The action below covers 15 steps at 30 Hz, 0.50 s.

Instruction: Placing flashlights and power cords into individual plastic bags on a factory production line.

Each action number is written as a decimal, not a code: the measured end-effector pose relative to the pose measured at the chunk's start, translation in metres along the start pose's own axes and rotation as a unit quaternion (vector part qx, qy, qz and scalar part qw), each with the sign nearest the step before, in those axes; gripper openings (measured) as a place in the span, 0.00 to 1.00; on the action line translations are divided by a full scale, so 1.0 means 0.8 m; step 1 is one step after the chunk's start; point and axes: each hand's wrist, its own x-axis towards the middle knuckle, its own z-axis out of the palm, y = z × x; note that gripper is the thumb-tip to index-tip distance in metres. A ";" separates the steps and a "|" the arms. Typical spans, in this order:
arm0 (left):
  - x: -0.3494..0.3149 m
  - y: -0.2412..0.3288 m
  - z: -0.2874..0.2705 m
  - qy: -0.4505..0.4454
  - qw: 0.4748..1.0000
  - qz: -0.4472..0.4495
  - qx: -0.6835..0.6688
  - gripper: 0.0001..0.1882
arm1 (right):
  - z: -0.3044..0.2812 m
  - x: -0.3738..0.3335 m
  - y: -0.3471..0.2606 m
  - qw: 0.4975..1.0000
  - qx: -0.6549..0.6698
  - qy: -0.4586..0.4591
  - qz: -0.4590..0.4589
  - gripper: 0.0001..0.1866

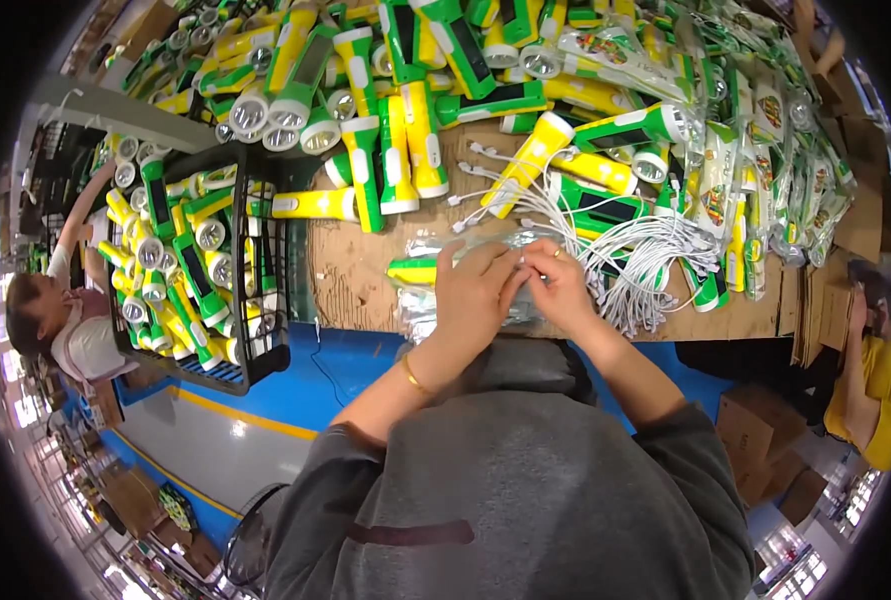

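My left hand (472, 290) and my right hand (560, 287) meet at the near edge of the cardboard-covered table, fingertips pinched together. What lies between the fingertips is too small to make out. Under and beside my left hand a green-and-yellow flashlight (412, 271) shows in part, lying on clear plastic bags (420, 318). A heap of white cables (633, 268) with small plugs spreads just right of my right hand. Beyond my hands, a yellow flashlight (528, 165) lies slanted across some cable ends.
Many green-and-yellow flashlights (420, 140) are piled across the far table. Bagged flashlights (730, 200) are heaped at the right. At the left stands a black crate (265, 350) full of flashlights. One person (75, 320) reaches at far left; another in yellow (870, 390) is at far right.
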 end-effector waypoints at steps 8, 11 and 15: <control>0.022 -0.073 -0.015 0.060 0.997 -0.010 0.052 0.07 | -0.093 0.079 -0.002 0.970 0.196 0.136 0.054 0.08; -0.025 -0.125 -0.019 0.080 0.989 -0.127 -0.005 0.10 | -0.197 0.156 0.007 0.952 0.162 0.257 0.049 0.11; -0.062 -0.075 0.013 -0.171 0.974 -0.130 -0.075 0.21 | -0.412 0.161 0.044 0.933 -0.248 0.252 0.073 0.12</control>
